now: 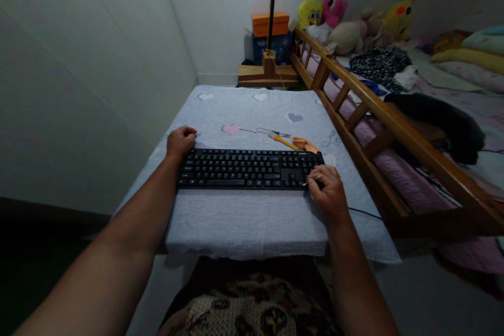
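A black keyboard [236, 168] lies flat across the cloth-covered table. At its upper left corner rests my left hand [181, 142], fingers curled together; whatever they may hold is hidden. Over the number keys at the right end is my right hand [326, 185], pinching a thin white stick [318, 177], its tip near the keys at the lower right. Behind the keyboard lie a yellow-handled brush [281, 140], a thin metal tool [271, 132] and a folded orange cloth [305, 144].
A wooden bed rail [362, 100] runs along the table's right side, with bedding and plush toys beyond. Behind the table stand a wooden post base [268, 71] and an orange box [270, 24]. A black cable [366, 213] trails at the right. A wall is at the left.
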{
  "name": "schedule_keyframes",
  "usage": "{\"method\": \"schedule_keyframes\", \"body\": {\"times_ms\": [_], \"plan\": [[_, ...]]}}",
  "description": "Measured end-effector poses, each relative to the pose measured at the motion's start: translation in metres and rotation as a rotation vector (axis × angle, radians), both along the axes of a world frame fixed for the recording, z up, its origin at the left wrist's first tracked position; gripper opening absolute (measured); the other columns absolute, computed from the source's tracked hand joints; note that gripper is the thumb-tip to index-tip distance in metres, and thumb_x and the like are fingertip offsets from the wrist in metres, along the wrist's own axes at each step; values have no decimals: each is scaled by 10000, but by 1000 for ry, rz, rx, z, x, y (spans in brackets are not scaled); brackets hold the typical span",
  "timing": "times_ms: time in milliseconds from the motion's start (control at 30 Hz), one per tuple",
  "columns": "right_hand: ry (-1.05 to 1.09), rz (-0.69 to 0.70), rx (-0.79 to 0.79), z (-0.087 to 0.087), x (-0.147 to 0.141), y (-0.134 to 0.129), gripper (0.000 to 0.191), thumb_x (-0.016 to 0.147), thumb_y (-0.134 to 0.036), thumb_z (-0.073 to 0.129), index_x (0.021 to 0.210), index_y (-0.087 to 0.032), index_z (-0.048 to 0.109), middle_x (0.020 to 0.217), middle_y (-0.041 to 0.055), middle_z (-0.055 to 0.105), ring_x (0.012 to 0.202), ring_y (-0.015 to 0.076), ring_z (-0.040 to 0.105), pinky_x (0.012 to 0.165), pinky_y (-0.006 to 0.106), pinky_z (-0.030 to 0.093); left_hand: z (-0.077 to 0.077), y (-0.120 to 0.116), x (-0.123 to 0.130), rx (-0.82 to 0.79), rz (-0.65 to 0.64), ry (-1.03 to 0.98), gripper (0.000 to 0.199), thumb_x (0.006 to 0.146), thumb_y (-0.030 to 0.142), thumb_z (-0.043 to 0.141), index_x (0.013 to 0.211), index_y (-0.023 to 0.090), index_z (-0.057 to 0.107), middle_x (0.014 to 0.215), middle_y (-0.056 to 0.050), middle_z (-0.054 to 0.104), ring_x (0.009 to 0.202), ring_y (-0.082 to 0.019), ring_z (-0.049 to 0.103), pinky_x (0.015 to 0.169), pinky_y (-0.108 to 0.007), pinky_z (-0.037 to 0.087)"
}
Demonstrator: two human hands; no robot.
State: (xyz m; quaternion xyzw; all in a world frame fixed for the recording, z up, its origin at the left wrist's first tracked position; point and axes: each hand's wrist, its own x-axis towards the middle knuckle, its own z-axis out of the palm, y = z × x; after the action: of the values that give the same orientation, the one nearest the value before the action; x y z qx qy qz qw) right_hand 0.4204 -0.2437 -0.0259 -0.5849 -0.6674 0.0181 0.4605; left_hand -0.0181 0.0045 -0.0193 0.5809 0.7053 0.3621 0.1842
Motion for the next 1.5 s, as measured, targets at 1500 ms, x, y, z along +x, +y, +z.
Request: {"method": "schedule_keyframes", "body": {"times_ms": [1500], "plan": [[-20, 57, -77, 8, -7, -4, 212, 994, -232, 627, 798, -288, 684, 894, 50, 759, 1032, 296, 680, 993, 506, 506, 5, -4, 2, -49, -14, -92, 187, 643, 286, 683, 802, 241, 771, 857, -61, 795, 931, -297, 734, 912, -392, 608]]}}
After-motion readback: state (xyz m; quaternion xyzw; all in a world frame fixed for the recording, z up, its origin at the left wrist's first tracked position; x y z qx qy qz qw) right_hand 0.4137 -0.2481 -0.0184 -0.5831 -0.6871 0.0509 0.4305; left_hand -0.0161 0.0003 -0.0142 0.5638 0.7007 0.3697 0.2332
